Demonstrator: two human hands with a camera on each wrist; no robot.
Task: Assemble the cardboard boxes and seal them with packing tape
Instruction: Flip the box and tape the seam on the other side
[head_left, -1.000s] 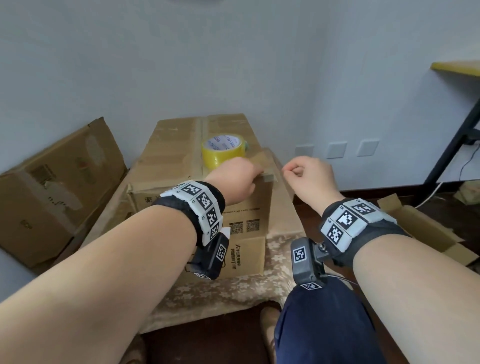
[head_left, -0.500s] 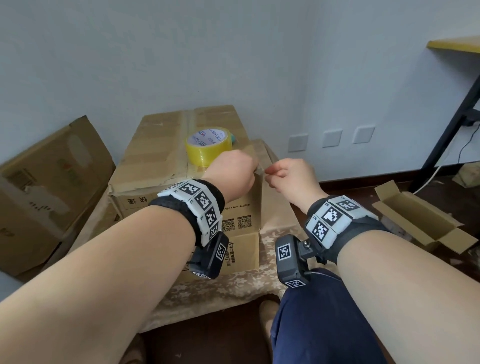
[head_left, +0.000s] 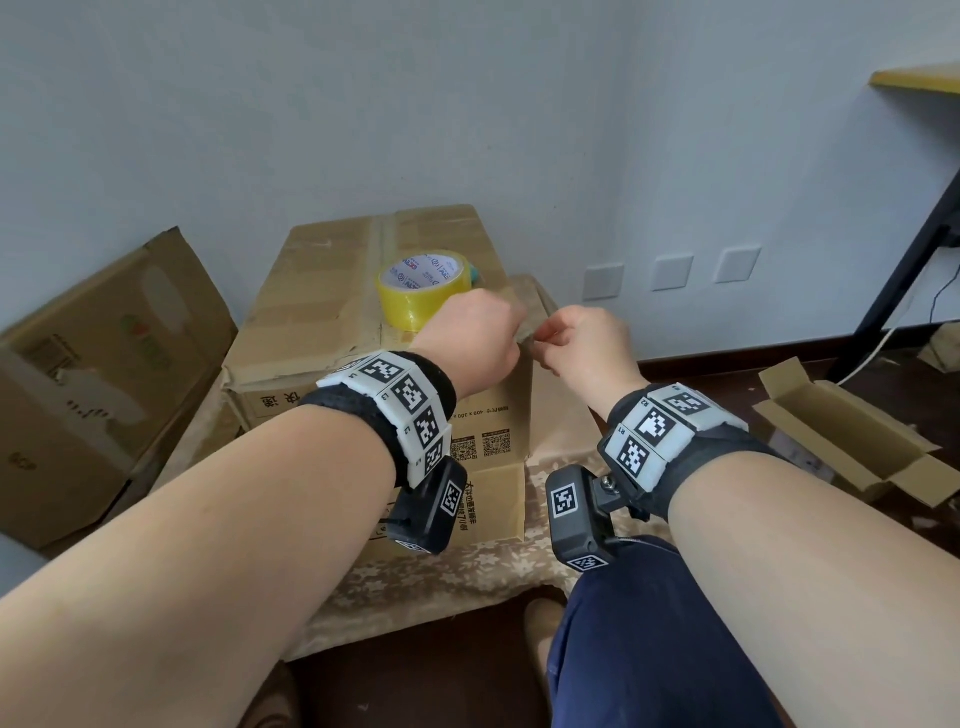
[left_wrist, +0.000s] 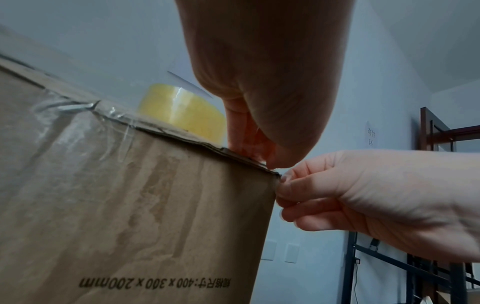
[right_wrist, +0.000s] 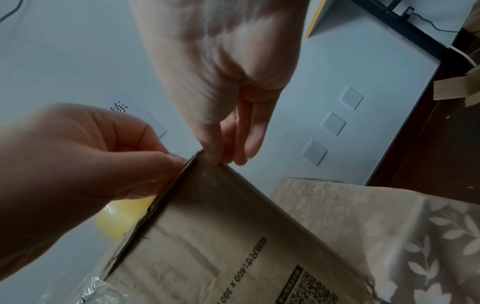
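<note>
The worn brown cardboard box (head_left: 332, 332), its seams glossy with crinkled clear tape, sits on a leaf-patterned cloth (head_left: 447, 582). At its near right top corner the left hand (head_left: 475, 338) pinches the frayed corrugated edge, and the right hand (head_left: 592, 340) pinches the same corner from the side. A translucent yellow tape roll (head_left: 423, 288) lies flat on the box top, just behind the left hand.

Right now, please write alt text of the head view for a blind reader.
Both hands, left hand and right hand, meet at the near right top corner of a cardboard box. A yellow tape roll stands on it.
</note>
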